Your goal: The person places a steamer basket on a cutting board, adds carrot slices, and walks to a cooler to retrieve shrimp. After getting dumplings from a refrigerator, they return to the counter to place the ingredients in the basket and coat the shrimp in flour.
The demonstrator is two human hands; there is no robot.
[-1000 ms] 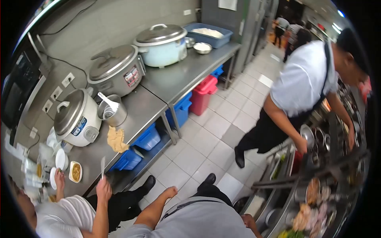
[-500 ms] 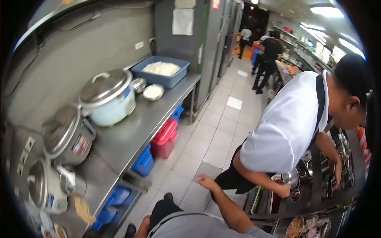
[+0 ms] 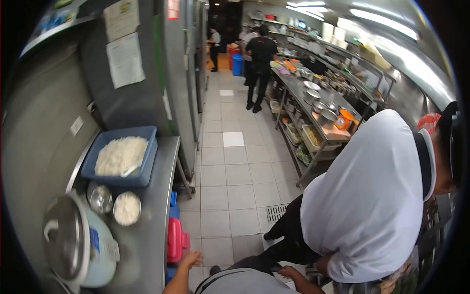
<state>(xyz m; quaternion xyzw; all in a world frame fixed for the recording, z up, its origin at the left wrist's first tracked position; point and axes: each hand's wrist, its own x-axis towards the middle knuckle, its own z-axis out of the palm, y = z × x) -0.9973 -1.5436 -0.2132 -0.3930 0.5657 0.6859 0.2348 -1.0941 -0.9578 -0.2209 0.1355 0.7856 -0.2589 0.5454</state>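
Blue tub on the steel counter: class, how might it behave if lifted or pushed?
The tub is probably heavy, given its broad heap of what looks like rice. It seems unlikely to tip, being low and wide. It looks fairly stiff, with straight sides around the load.

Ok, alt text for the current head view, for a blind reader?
In a kitchen aisle, the wearer's left hand is open near a pink bin, the right hand near a co-worker in white. On the left counter, a blue tub of what looks like rice stands beyond a lidded cooker.
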